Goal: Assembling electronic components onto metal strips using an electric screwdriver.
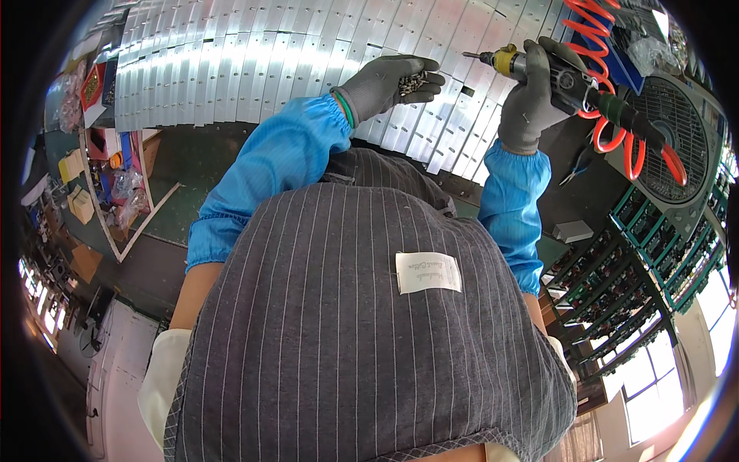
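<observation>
Rows of shiny metal strips [254, 58] with small holes lie side by side across the bench. Over them my left hand [373, 85], in a grey glove, is palm up with the fingers curled around a handful of small screws [412, 82]. My right hand [531, 112], also gloved, grips an air screwdriver [566, 86] with a yellow collar. Its bit points left toward my left hand, apart from it and above the strips. A red coiled hose [591, 35] hangs by the tool's rear end.
A standing fan [668, 146] is at the right, beside green racks [631, 246]. Pliers [576, 168] and a white box [573, 231] lie nearer me. A blue bin [625, 73] is at the far right. On the left are a red bin [92, 86] and a shelf frame [96, 204] with bags.
</observation>
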A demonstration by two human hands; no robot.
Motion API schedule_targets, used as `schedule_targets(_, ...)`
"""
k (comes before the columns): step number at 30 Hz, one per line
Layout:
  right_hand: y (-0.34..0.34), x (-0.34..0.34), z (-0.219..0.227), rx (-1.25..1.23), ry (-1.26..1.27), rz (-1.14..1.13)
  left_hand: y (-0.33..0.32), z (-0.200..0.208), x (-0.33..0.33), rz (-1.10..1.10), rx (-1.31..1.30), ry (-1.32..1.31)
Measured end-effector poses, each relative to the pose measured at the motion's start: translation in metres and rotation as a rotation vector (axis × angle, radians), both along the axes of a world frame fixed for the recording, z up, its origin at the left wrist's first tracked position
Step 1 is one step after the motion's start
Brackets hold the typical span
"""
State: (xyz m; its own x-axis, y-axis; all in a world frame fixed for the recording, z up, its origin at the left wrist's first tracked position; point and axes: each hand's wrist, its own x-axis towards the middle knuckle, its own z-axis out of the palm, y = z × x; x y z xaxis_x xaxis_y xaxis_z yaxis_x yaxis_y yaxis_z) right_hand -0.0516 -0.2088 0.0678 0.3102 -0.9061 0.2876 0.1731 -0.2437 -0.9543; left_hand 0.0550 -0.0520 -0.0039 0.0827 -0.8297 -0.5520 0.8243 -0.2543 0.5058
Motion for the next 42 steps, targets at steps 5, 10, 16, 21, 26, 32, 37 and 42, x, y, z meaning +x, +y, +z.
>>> schedule_targets(5,-0.003,0.003,-0.013,0.001,-0.017,0.011,0.005,0.002,0.003,-0.035,0.015,-0.087)
schedule_targets(10,0.003,0.01,-0.013,0.001,-0.007,-0.022,0.003,0.006,0.006,-0.02,0.006,-0.089)
schedule_targets(16,0.011,0.019,-0.011,-0.081,0.022,0.157,0.005,-0.001,0.01,-0.074,-0.006,-0.098)
schedule_targets(21,0.016,0.02,-0.008,0.022,-0.02,0.147,0.003,0.004,0.009,-0.057,0.08,-0.15)
schedule_targets(26,0.007,0.016,-0.009,-0.018,0.015,0.14,0.003,0.003,0.008,-0.047,0.089,-0.183)
schedule_targets(32,0.02,0.0,0.036,-0.036,0.061,0.148,-0.001,0.006,0.004,0.004,0.127,-0.187)
schedule_targets(37,0.019,-0.015,0.034,0.068,-0.113,0.103,-0.008,0.003,0.0,-0.118,-0.009,-0.105)
schedule_targets(42,0.017,-0.027,0.038,0.017,-0.041,-0.001,-0.014,0.01,-0.006,-0.195,-0.023,-0.127)
